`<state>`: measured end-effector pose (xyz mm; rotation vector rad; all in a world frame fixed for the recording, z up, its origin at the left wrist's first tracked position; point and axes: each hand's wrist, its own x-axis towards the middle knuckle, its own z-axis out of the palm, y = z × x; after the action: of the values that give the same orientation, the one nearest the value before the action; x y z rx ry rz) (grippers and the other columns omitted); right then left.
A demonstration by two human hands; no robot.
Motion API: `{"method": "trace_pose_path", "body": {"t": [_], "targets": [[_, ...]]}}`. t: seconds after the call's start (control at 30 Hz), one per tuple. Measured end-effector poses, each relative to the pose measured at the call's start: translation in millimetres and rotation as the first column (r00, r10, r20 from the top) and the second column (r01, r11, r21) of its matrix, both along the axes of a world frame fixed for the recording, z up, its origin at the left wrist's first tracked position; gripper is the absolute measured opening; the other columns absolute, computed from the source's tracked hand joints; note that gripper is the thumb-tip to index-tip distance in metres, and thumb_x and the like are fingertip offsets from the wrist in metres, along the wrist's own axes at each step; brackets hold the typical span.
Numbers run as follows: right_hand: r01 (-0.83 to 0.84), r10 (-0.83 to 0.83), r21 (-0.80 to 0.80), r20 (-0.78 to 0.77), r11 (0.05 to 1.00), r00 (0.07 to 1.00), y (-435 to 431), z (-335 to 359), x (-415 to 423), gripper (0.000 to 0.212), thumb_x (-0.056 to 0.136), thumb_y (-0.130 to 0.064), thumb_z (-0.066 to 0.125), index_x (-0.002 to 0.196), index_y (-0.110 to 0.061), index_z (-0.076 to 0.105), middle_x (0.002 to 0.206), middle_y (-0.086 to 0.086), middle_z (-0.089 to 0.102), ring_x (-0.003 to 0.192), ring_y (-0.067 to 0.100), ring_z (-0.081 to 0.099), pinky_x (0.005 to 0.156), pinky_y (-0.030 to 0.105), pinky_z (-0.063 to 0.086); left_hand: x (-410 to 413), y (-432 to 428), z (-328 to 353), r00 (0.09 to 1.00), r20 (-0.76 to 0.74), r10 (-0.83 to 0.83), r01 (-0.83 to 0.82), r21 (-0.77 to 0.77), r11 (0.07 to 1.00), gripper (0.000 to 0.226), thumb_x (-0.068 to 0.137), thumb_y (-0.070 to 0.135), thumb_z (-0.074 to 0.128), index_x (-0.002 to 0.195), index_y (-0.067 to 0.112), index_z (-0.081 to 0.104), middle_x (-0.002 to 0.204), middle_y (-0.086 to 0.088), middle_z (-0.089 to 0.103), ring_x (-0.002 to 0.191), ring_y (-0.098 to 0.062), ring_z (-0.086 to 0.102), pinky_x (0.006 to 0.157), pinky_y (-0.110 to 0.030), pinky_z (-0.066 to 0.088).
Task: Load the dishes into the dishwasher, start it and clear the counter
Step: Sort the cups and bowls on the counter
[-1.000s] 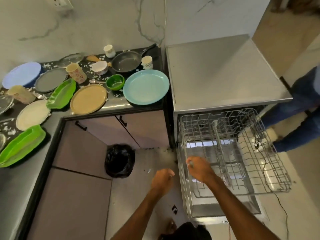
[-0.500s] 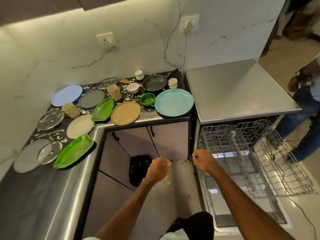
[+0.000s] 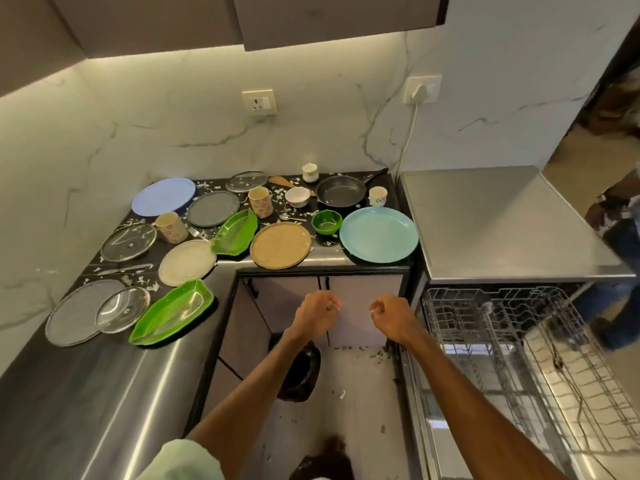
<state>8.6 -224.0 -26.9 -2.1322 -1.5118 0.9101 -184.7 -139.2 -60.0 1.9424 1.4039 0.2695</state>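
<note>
Hands: both are raised in front of the lower cabinet doors, side by side with a gap between them, touching nothing.
Left hand [image 3: 317, 315]: the fingers are curled into a loose fist, and nothing is seen held in it.
Right hand [image 3: 391, 315]: it is clenched likewise, with nothing seen in its grasp, and is held near the left edge of the rack.
Dishwasher [image 3: 502, 220]: it is set against the right end of the counter, with its door lowered.
Rack [image 3: 519, 341]: the wire rack is drawn out over the open door.
Counter [image 3: 104, 393]: it is dark and L-shaped; every dish is laid on it among scattered white scraps.
Front edge: a turquoise plate [image 3: 379, 234] is placed nearest the dishwasher, a tan plate [image 3: 280, 244] to its left, and a green bowl [image 3: 326, 221] behind and between them.
Back row: a frying pan [image 3: 341, 191] is flanked by a white mug [image 3: 377, 196] and a white bowl [image 3: 297, 196].
Left run: two green leaf dishes [image 3: 173, 311], a cream plate [image 3: 187, 262], a grey plate [image 3: 213, 208], a blue plate [image 3: 163, 196], glass lids [image 3: 129, 241] and two patterned cups [image 3: 259, 201] are spread out.
Floor: a black bin bag [image 3: 299, 372] is seen under the left forearm.
Bystander: a person's legs [image 3: 620, 271] are seen at the right edge.
</note>
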Motion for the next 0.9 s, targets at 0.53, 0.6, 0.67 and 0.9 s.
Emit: {"method": "trace_pose_path", "body": {"t": [0.53,0.6,0.67,0.9], "targets": [[0.208,-0.206,0.107,-0.032,0.972,0.978,179.0,-29.6,-12.3,0.012,0.080,-0.020,0.073,0.069,-0.024,0.076,0.068,-0.010,0.072,0.072,0.007,0.069,0.077,0.035,0.060,-13.7,187.3,-23.1,0.997,0.046,-0.063,0.064,-0.016,0.998,0.022,0.091,0.014,0.057,0.103,0.016,0.075,0.101,0.004,0.074,0.094,-0.010,0.066,0.082,-0.025,0.052],[0.234,-0.230,0.112,-0.044,0.966,0.972,191.5,-31.7,-6.4,0.014,0.078,-0.022,0.078,0.066,-0.027,0.072,0.067,-0.010,0.071,0.071,0.007,0.068,0.076,0.035,0.060,-5.2,201.3,-25.6,0.997,0.048,-0.065,0.065,-0.002,0.998,0.020,0.093,0.017,0.057,0.101,0.016,0.075,0.099,0.006,0.073,0.092,-0.008,0.065,0.081,-0.023,0.048],[0.249,-0.244,0.116,-0.056,0.962,0.968,204.7,-35.7,1.7,0.016,0.078,-0.026,0.083,0.068,-0.026,0.071,0.069,-0.008,0.071,0.071,0.008,0.068,0.076,0.032,0.059,3.2,213.2,-27.8,0.998,0.051,-0.048,0.047,0.008,0.999,0.018,0.094,0.019,0.057,0.100,0.018,0.074,0.098,0.007,0.073,0.088,-0.005,0.063,0.080,-0.022,0.045],[0.206,-0.199,0.108,-0.071,0.972,0.977,261.5,-60.4,39.6,0.018,0.074,-0.028,0.089,0.070,-0.023,0.072,0.070,-0.007,0.071,0.072,0.010,0.068,0.075,0.034,0.059,33.0,257.3,-38.2,1.000,0.012,0.008,-0.008,-0.029,1.000,0.019,0.090,0.025,0.060,0.102,0.022,0.076,0.103,0.009,0.073,0.095,-0.006,0.065,0.082,-0.022,0.047]]}}
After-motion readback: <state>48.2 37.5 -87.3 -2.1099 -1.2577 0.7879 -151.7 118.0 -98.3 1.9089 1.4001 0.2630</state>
